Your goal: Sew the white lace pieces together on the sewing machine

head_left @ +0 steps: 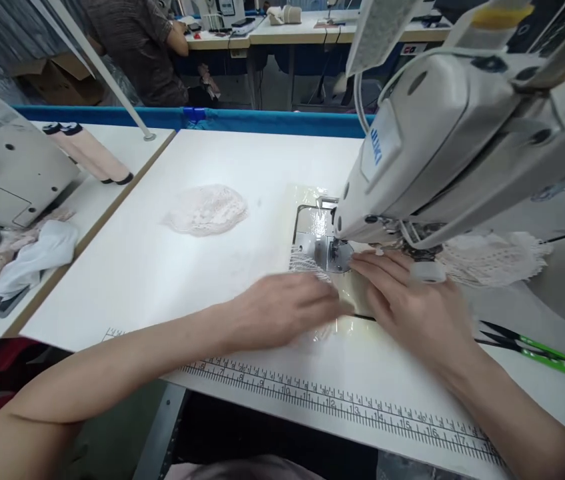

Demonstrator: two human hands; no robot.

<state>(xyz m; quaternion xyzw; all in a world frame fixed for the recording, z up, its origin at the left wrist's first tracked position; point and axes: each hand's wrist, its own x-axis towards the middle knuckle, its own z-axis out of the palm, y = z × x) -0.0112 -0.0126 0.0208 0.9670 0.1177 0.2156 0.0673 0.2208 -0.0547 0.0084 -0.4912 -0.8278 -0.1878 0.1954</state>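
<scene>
The white table (pixel 242 160) is filling the scene, and the big sewing machine (pixel 442 153) is looming in from the right, its head hanging over the steel needle plate (pixel 312 233). Off to the left, a pale lace pile (pixel 207 210) is sitting well apart from the action. Down front, the printed ruler (pixel 342 403) is running along the table edge, and green-handled snips (pixel 537 350) are lying near the right forearm. Now the hands: the left hand (pixel 279 310) is lying flat, blurred, fingers stretched out and close together, pressing the lace strip (pixel 305 260) against the table just beside the plate. The right hand (pixel 415 303) is lying palm-down too, fingers (pixel 369 263) extended, tips touching the lace right at the presser foot (pixel 335 252). Neither hand is gripping; both are pressing flat.
</scene>
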